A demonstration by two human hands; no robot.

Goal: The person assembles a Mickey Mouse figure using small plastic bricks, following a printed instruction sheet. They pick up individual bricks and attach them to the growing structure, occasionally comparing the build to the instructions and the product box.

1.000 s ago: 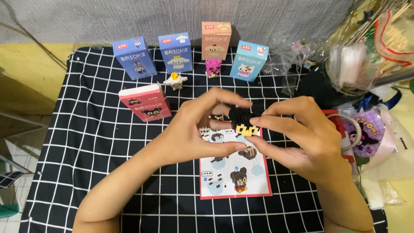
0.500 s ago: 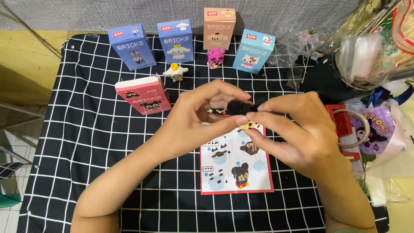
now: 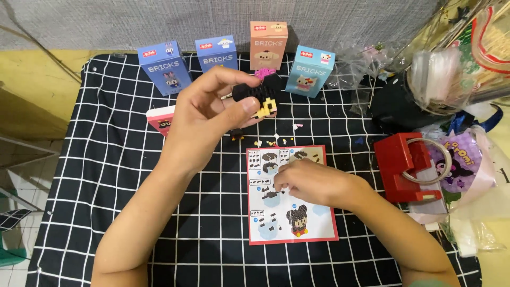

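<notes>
A left hand (image 3: 204, 114) clamps a half-built black-and-yellow brick figure (image 3: 258, 97) above the black checked cloth (image 3: 106, 175); right hand (image 3: 311, 183) fingertips pinch together over the red-bordered instruction sheet (image 3: 313, 223), best lifting one brick cleanly.

Red box (image 3: 161, 118): the left hand (image 3: 204, 119) is covering most of it.
Instruction sheet (image 3: 297, 212): the right hand (image 3: 313, 183) is hiding part of the drawings.
Tiny bricks (image 3: 273, 142): too small to tell apart.
Right fingers (image 3: 280, 183): curling under, so any brick there is hiding.
</notes>
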